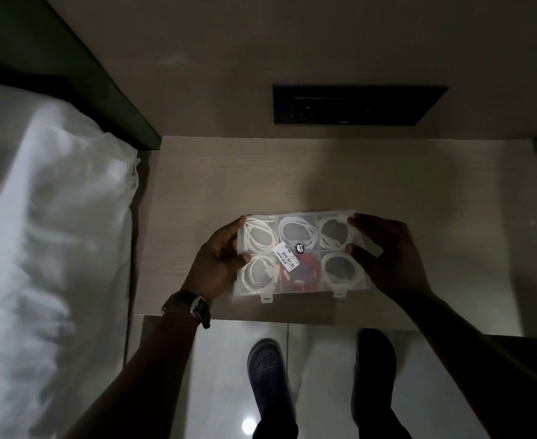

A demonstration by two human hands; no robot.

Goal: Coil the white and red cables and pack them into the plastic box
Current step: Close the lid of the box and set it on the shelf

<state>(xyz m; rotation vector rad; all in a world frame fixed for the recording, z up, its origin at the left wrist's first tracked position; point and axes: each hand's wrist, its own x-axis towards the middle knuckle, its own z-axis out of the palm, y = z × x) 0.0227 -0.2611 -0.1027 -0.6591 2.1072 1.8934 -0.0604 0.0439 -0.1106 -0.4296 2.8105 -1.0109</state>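
A clear plastic box (305, 288) with its lid down lies on the wooden bedside table (324, 172). Coiled white cables (260, 237) fill several of its compartments. A red cable (305, 270) lies in the near middle compartment, partly under a price label on the lid. My left hand (219, 259) grips the box's left end, thumb on the lid. My right hand (387, 255) holds the right end, with its fingertips on the lid's edge.
A bed with white bedding (48, 232) lies to the left. A black socket panel (355, 104) sits in the wall behind the table. Below the table's near edge are a glossy floor and my two feet in dark shoes (268, 369).
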